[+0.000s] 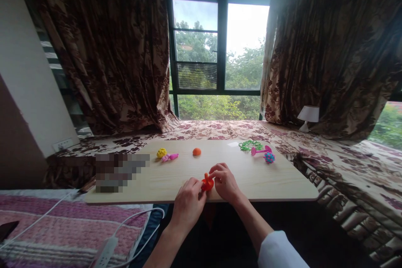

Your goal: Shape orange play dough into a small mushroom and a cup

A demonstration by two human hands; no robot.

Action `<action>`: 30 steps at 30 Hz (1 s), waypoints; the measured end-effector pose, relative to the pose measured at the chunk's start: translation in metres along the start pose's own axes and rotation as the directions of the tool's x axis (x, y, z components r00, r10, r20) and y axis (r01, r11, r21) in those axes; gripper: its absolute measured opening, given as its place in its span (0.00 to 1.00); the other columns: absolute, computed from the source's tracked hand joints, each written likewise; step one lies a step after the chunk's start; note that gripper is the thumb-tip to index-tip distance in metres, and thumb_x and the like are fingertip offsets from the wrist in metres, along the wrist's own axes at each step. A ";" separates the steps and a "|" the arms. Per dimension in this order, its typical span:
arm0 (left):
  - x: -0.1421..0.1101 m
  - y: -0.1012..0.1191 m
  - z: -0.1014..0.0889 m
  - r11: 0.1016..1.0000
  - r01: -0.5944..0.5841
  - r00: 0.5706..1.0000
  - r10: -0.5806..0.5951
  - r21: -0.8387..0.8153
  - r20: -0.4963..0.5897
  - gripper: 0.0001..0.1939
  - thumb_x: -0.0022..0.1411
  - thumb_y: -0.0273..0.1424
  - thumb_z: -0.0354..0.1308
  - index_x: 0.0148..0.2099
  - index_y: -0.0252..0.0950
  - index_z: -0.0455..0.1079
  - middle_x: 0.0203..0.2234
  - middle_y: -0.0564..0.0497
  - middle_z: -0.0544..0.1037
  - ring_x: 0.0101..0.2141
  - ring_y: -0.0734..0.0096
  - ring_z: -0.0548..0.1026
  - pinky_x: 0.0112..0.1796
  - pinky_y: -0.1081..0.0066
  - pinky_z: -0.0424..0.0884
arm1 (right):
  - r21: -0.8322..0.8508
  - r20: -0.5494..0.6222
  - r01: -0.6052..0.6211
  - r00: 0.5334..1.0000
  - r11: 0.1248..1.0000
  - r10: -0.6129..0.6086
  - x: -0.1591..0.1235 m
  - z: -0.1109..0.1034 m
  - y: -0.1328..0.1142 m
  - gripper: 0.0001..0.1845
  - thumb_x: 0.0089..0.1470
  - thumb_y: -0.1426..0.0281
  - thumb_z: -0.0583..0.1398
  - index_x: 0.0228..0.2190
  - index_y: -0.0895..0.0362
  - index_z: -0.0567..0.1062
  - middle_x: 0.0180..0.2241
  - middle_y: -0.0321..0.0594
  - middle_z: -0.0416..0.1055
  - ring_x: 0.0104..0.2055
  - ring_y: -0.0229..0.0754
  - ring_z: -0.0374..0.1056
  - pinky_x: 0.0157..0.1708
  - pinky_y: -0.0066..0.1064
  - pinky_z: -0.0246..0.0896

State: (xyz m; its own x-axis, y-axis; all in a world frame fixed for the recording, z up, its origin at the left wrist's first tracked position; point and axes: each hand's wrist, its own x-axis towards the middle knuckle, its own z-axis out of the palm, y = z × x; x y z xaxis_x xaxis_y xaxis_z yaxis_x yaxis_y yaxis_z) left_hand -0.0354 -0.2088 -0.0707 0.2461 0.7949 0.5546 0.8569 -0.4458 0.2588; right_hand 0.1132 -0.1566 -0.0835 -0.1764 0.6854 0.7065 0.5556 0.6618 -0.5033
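The red-orange toy (207, 183) is near the front edge of the pale wood-look surface (232, 182), and every place here is told from that toy. The left hand (189, 199) is at its left side, fingers curled and drawn close together, with the fingertips against it. The right hand (224, 181) comes in from its right, fingers bent over in a fairly narrow curl, the index finger reaching to the upright stem on top (whether that fingertip presses or only brushes it, I cannot tell). Beyond the toy and slightly to its left sits an orange dome-shaped piece (197, 151), well apart from both hands. Farther to the left, also beyond it, a knobbly yellow toy (161, 153) lies just beside a pink toy (170, 157). Away to the right and beyond are a heap of green beads (250, 145), a pink dumbbell-shaped toy (261, 150) and a blue spiky ball (269, 158) with pink spots, all close together. To the left of the red-orange toy, past the surface's edge and lower down, a white power strip (106, 252) rests on a pink striped quilt (72, 228); far off to the right and beyond, a small white lamp (308, 115) stands by the patterned curtain (333, 67).
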 end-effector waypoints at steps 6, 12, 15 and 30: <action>0.002 0.007 0.005 0.998 0.062 0.998 -0.062 0.005 0.010 0.06 0.58 0.30 0.49 0.35 0.40 0.68 0.29 0.52 0.69 0.32 0.70 0.69 0.33 0.72 0.61 | -0.012 -0.007 -0.005 1.000 1.000 0.005 -0.001 0.001 0.002 0.20 0.40 0.88 0.52 0.19 0.53 0.76 0.29 0.38 0.70 0.39 0.42 0.60 0.37 0.31 0.62; -0.001 -0.003 0.000 0.997 0.062 0.998 -0.063 -0.049 -0.019 0.09 0.57 0.31 0.51 0.40 0.41 0.67 0.32 0.52 0.70 0.34 0.69 0.69 0.34 0.71 0.63 | -0.051 0.028 0.007 1.000 0.999 -0.006 -0.002 0.002 0.001 0.20 0.40 0.88 0.52 0.19 0.53 0.75 0.28 0.37 0.70 0.39 0.41 0.60 0.36 0.30 0.61; -0.001 -0.009 -0.001 0.999 0.024 0.999 -0.025 -0.040 -0.027 0.10 0.56 0.30 0.51 0.42 0.42 0.67 0.35 0.51 0.69 0.37 0.68 0.69 0.38 0.70 0.64 | -0.065 0.033 0.020 0.999 0.998 -0.018 -0.001 0.002 0.001 0.19 0.41 0.87 0.52 0.19 0.54 0.75 0.27 0.38 0.70 0.38 0.41 0.60 0.36 0.30 0.61; 0.003 0.001 0.006 0.997 0.043 0.997 -0.046 -0.068 -0.058 0.07 0.57 0.29 0.50 0.37 0.41 0.68 0.34 0.51 0.70 0.36 0.68 0.69 0.37 0.70 0.65 | -0.012 -0.009 -0.004 1.000 1.000 0.004 -0.004 -0.004 0.000 0.24 0.38 0.89 0.49 0.24 0.53 0.77 0.31 0.38 0.70 0.41 0.42 0.60 0.39 0.32 0.62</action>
State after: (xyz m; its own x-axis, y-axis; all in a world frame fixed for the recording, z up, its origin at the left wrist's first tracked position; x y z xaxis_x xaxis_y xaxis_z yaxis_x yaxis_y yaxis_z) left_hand -0.0313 -0.2047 -0.0737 0.1794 0.7897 0.5867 0.8337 -0.4387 0.3355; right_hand 0.1169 -0.1606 -0.0845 -0.1666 0.6851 0.7092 0.5659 0.6554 -0.5002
